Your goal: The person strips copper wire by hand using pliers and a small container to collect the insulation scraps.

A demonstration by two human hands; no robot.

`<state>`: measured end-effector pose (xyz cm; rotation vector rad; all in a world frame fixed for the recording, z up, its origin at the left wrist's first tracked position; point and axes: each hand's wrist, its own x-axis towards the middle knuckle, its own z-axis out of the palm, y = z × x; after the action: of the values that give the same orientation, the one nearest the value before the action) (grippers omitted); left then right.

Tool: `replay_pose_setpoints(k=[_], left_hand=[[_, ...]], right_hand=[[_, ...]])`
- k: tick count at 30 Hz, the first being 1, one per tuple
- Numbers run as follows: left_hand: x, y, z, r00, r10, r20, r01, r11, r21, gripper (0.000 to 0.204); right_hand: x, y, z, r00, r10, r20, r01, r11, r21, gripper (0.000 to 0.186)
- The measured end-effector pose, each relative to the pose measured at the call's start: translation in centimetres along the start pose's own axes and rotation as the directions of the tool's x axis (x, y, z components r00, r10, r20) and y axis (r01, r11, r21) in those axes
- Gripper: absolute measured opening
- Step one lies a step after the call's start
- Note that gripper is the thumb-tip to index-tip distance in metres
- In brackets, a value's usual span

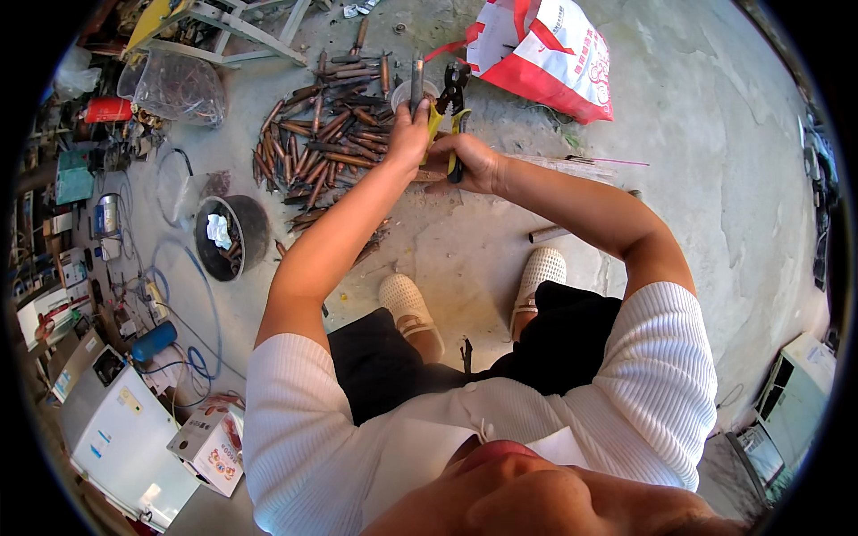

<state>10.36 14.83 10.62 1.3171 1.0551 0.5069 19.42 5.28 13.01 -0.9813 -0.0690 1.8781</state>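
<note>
In front of me, my left hand (409, 139) is closed around a short metal rod (417, 76), grey with a coppery part near its upper end. My right hand (475, 163) grips pliers (455, 82) with yellow and black handles, their dark jaws pointing away from me beside the rod. I cannot tell whether the jaws touch it. A round, pale container (431, 89) stands behind the rod, partly hidden. Left of my hands, a heap of similar coppery, tapered rods (335, 152) lies on the floor.
A red and white bag (559, 62) lies at the far right of my hands. A dark bucket (255, 234) with metal pieces stands at left, near hoses and clutter. A metal tube (547, 234) lies beyond my right shoe (542, 270).
</note>
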Motion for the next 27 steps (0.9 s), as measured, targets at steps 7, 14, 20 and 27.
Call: replay_pose_setpoints(k=[7,14,20,27], left_hand=[[1.1,-1.4,-0.5,0.991,-0.068,0.115,0.093,0.971,-0.222,0.031],[1.6,0.4,-3.8,0.919,-0.26,0.298,0.328,0.922,-0.207,0.024],[2.6,-0.1,-7.0,0.802,-0.394,0.45,0.568,0.736,-0.369,0.023],[3.3,0.1,-8.2,0.821,-0.358,0.445,0.515,0.802,-0.303,0.029]], right_hand=[[0.2,-0.5,0.0,0.999,-0.049,-0.001,0.049,0.995,-0.088,0.021],[0.0,-0.3,-3.8,0.941,-0.12,-0.317,-0.091,0.811,-0.578,0.028],[-0.1,-2.2,-6.7,0.957,-0.082,-0.279,-0.2,0.509,-0.837,0.041],[-0.8,-4.2,-5.3,0.991,-0.064,-0.117,-0.061,0.561,-0.826,0.038]])
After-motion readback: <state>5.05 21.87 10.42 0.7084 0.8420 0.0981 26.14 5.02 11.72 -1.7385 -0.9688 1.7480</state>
